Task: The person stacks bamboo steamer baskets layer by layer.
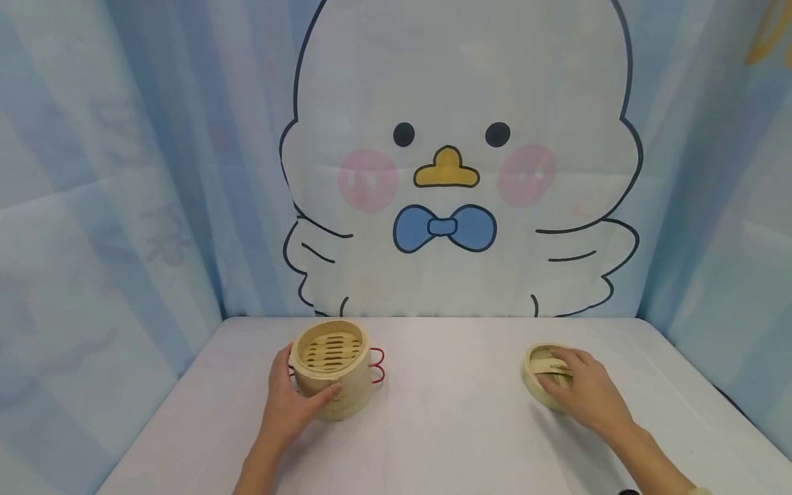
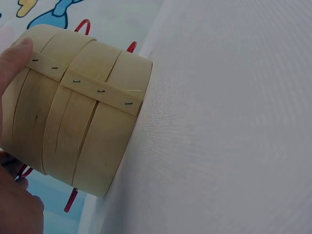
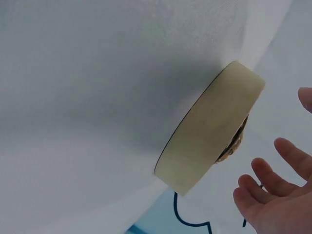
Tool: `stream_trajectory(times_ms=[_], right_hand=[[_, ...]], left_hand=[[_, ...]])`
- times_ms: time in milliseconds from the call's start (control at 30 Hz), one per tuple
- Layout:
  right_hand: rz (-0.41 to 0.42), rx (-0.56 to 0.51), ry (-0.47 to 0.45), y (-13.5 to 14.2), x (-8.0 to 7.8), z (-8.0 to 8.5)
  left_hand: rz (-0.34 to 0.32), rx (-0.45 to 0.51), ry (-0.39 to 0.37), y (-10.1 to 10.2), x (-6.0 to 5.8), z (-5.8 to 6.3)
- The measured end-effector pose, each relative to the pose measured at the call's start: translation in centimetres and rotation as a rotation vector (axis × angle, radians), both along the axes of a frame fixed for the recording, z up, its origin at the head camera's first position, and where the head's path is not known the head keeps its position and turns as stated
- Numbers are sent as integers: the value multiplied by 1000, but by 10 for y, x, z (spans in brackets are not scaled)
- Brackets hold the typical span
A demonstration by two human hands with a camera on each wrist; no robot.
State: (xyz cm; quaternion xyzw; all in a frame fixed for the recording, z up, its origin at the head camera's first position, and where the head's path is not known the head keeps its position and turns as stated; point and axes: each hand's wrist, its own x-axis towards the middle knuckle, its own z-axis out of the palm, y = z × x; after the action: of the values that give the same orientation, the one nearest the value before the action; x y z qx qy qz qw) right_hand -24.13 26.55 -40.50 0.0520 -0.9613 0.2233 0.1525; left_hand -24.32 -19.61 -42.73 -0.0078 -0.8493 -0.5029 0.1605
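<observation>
On the left of the table stands a bamboo steamer (image 1: 346,399) with stacked tiers, a slatted base showing inside its top and red loop handles at the sides. My left hand (image 1: 286,409) grips it, thumb on the near wall and fingers around the far left side. In the left wrist view, stapled seams run down the steamer (image 2: 87,112), its bottom rim right at the table. To the right lies a round bamboo steamer lid (image 1: 537,386) with a band across its top. My right hand (image 1: 588,393) hovers over it; in the right wrist view its relaxed fingers are apart from the lid (image 3: 207,129).
White cloth covers the table (image 1: 445,412), with a wide stretch of it between the steamer and the lid. A curtain (image 1: 247,172) printed with a cartoon bird hangs behind and along both sides. A small dark object (image 1: 628,492) shows at the bottom edge.
</observation>
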Motion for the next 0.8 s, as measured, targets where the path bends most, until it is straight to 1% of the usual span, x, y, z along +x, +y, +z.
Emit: stream_trajectory(times_ms=[167, 367, 467, 700, 800], right_hand=[[10, 31, -40, 5, 0, -3], [7, 69, -48, 12, 1, -7], [5, 69, -47, 14, 1, -9], [-9, 25, -88, 18, -1, -6], [-3, 29, -81, 18, -4, -6]], left_hand=[[-1, 6, -3, -1, -1, -2], [-11, 5, 14, -1, -3, -3], [-10, -1, 13, -2, -2, -2], [-10, 0, 0, -2, -1, 0], [-7, -3, -5, -3, 0, 0]])
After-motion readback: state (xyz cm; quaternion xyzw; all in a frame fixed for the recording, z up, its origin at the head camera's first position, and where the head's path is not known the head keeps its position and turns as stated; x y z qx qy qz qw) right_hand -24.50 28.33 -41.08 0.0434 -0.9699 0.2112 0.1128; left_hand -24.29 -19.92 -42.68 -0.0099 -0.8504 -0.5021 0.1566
